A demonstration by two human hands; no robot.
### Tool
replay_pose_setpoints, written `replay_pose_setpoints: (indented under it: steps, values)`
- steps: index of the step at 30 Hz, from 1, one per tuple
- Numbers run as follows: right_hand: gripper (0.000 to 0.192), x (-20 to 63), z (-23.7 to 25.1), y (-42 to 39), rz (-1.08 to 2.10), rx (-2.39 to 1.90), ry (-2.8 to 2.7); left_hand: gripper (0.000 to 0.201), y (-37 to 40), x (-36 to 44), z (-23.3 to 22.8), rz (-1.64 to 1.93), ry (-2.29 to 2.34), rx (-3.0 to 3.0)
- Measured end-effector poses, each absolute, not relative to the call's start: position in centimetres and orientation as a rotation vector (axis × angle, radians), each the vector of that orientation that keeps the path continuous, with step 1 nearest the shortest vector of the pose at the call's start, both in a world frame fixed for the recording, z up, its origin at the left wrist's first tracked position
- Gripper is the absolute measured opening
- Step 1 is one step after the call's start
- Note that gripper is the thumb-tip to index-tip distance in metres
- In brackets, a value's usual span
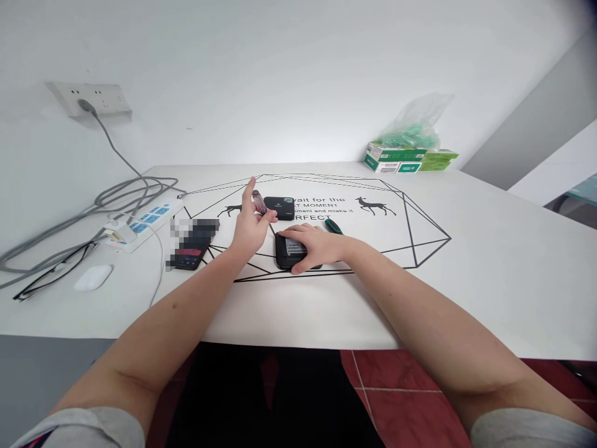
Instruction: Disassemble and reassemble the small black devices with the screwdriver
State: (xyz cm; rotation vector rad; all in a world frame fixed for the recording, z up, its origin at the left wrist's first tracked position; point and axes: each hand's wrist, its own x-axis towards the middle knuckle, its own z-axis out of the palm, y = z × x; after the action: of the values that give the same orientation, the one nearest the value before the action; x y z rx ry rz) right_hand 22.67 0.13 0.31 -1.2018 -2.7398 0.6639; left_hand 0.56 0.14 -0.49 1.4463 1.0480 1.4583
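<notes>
Both of my hands are out over the white table (466, 274). My left hand (250, 227) is raised just above the tabletop, palm turned to the right, with the forefinger pointing up and the thumb and other fingers closed on a small screwdriver (258, 202) with a reddish, see-through handle. My right hand (319, 246) lies flat, palm down, fingers spread loosely over a small black box (286, 252) that sits on the table near the middle; the hand presses on its top and right side without closing around it, and a pale label shows on the box beside my fingers. Just beyond my right hand lies a green-handled tool (333, 226), partly hidden by my knuckles. Farther off, behind my left hand, rests a second black box (280, 208) on the printed lines of the table. To the left lies a dark phone (191, 252), partly blurred, then a white power strip (140, 227) with grey cables, a white mouse (93, 277) and a pair of glasses (51, 274). At the far right edge stand green and white cartons (405, 158) with a plastic bag on top.
</notes>
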Motion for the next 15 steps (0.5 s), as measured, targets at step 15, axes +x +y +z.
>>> replay_pose_setpoints:
  steps: [15]
  values:
    - [0.117, 22.9, 0.2, 0.3, 0.700, -1.194, -2.732, 0.065, 1.2, 0.1, -0.5, 1.468, 1.253, 0.906]
